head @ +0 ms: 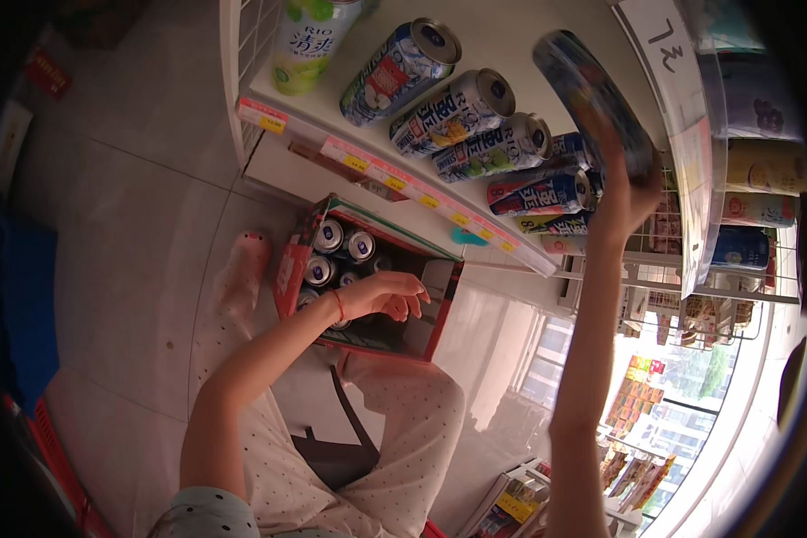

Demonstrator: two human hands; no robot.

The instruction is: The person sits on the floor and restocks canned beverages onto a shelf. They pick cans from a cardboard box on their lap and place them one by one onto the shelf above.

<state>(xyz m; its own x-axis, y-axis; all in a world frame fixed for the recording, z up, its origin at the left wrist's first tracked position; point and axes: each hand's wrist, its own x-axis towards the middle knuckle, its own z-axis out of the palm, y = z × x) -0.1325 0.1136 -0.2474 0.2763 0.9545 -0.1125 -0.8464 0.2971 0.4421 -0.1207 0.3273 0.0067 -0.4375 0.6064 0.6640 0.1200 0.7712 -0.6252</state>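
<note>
My right hand (629, 198) grips a dark blue drink can (592, 94), blurred and tilted, above the shelf (504, 40). Below and left of it stands a row of RIO cans, among them one with a red patch (400, 74), one with yellow fruit (454, 111) and a green-fruit one (494, 148). Over an open cardboard box (447, 309) my left hand (383, 296) hangs with bent, loosely spread fingers, holding nothing. Several upright cans (328, 235) fill the box's left part; some are hidden behind the hand.
Price labels (393, 183) line the shelf's front edge. A handwritten price sign (662, 44) hangs at the upper right, with more cans (743, 247) beyond it. Wire racks (706, 316) stand to the right. My foot (249, 259) is on the tiled floor (134, 282), left of the box.
</note>
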